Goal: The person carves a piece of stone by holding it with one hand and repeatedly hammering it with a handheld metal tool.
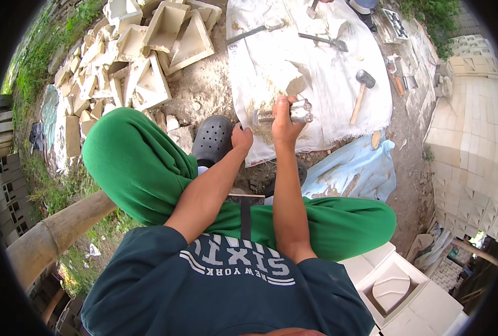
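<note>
My right hand [287, 120] is closed around a silvery metal tool [301, 112] with a blocky, worn head; its narrower end points left, over the white sheet [327, 120]. The tool's exact kind cannot be made out. To the left, my left hand [241, 138] is closed low beside my dark clog [212, 139], at the sheet's near edge. Whatever it may hold is hidden by the fingers. Pale chips and dust lie on the sheet around the tool, and a pale stone chunk [296, 85] rests just beyond my right hand.
Farther out on the sheet lie a black mallet [364, 79], a dark hammer [327, 41] and a long-handled tool [254, 33]. Another person's hand shows at the top edge. Broken pale blocks [142, 78] are heaped at left. A blue sheet [352, 171] and carved tiles [414, 297] lie right.
</note>
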{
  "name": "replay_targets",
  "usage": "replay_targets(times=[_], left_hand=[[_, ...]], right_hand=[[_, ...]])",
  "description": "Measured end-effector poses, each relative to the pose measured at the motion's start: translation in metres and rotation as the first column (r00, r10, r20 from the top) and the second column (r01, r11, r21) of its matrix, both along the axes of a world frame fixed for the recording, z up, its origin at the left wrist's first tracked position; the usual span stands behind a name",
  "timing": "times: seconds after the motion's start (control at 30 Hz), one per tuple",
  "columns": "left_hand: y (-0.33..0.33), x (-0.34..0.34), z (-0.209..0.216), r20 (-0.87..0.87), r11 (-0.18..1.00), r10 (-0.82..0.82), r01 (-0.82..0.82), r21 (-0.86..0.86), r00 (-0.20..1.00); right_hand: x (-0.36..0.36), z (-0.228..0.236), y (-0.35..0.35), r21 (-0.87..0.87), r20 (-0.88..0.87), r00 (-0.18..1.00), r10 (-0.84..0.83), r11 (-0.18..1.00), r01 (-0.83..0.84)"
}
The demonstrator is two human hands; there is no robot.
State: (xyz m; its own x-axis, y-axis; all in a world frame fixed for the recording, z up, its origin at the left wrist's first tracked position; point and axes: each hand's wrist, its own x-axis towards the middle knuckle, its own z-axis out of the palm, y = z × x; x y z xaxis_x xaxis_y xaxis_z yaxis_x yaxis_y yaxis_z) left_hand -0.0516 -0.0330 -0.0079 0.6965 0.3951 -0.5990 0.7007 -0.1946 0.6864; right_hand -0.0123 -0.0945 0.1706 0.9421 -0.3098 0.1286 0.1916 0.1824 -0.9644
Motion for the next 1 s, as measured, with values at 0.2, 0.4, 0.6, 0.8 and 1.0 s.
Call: replay_targets(times=[0.2,0.4,0.6,0.8,1.0], left_hand=[[0.003,0.003,-0.012,-0.002,0.995,0.081,-0.081,-0.059,0.997],[0.008,0.012,-0.013,-0.009,0.98,0.131,-0.131,-0.152,0.991],[0.007,0.021,-0.007,-0.017,0.984,0.127,-0.129,-0.12,0.992],[0.002,0.022,-0.008,-0.003,0.979,0.166,-0.165,-0.122,0.986],[0.004,0.019,-0.008,-0.014,0.987,0.146,-0.146,-0.069,0.989]], right_hand=[[0.012,0.013,0.011,0.004,-0.157,0.987,0.031,1.0,-0.031],[0.005,0.061,0.008,-0.065,0.069,0.997,0.023,0.998,-0.019],[0.02,-0.008,0.016,-0.062,-0.016,1.0,0.013,0.998,-0.013],[0.028,0.022,0.012,0.031,-0.01,1.0,0.03,0.999,-0.03],[0.031,0.042,0.022,-0.025,0.031,0.996,0.085,0.996,-0.084]])
